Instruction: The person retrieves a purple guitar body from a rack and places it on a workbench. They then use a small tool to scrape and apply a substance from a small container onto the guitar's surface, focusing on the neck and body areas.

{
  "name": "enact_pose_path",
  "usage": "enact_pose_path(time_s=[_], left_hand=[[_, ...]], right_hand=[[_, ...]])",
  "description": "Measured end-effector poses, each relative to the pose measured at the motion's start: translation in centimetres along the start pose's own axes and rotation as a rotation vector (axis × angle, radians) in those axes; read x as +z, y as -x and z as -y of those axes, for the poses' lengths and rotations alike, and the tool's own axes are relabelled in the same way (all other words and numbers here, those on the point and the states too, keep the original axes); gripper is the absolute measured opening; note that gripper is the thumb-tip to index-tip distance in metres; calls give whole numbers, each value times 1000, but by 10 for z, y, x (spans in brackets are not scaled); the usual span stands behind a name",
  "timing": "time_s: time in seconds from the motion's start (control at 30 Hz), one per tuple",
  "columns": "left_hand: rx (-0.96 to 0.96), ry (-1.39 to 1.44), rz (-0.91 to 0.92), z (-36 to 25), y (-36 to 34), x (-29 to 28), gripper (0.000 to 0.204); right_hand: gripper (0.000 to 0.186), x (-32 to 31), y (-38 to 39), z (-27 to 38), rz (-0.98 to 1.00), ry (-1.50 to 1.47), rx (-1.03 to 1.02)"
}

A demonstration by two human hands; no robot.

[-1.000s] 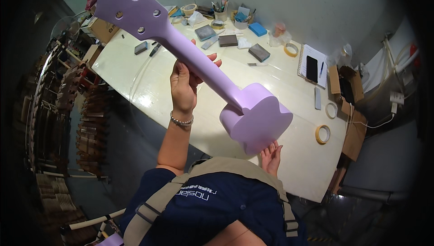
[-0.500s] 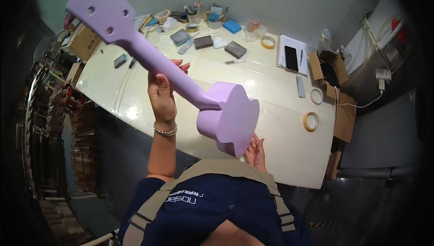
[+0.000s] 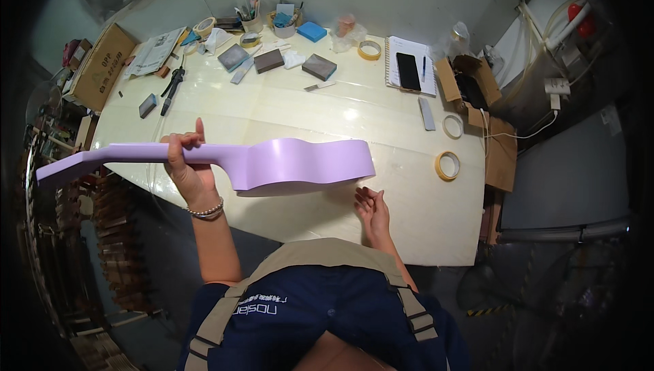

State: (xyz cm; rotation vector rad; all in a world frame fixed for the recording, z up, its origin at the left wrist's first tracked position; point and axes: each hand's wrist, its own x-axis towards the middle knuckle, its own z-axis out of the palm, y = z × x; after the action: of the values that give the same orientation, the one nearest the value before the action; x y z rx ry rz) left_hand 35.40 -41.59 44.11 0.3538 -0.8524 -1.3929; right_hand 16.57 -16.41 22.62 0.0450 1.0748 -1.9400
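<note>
A lilac ukulele point(image 3: 300, 163) without strings is held up above the near part of the table, its side turned toward me. Its head points left and its body right. My left hand point(image 3: 189, 166) wraps round the neck, thumb on the near side, with one finger sticking up beyond it. Below the lower end of the body is my right hand point(image 3: 372, 211), palm up with its fingers apart and loosely curled. It holds nothing, and a small gap seems to separate it from the ukulele.
Sanding blocks point(image 3: 269, 62) and scraps lie along the back of the pale table point(image 3: 436, 228). A dark air blow gun point(image 3: 173, 91) rests at the left. Tape rolls point(image 3: 447, 165), a phone point(image 3: 408, 71) on a notebook and an opened carton point(image 3: 470, 85) are at the right.
The ukulele has swung down from a steep slant to nearly level and rolled, now showing its side instead of its back. My left hand has moved left and lower with it.
</note>
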Motion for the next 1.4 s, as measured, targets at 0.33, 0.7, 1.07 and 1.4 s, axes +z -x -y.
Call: enact_pose_path(time_s=[0.33, 0.7, 1.07, 1.4], left_hand=[[101, -193, 474, -31, -59, -26, 15], [223, -870, -209, 18, -72, -29, 44], [20, -971, -98, 25, -109, -28, 52], [41, -920, -148, 20, -103, -33, 51]], right_hand=[[28, 9, -32, 3, -110, 141, 14], [22, 117, -249, 78, 183, 672, -373], [64, 152, -589, 154, -136, 1721, -908], [48, 173, -583, 153, -148, 1664, -1242]])
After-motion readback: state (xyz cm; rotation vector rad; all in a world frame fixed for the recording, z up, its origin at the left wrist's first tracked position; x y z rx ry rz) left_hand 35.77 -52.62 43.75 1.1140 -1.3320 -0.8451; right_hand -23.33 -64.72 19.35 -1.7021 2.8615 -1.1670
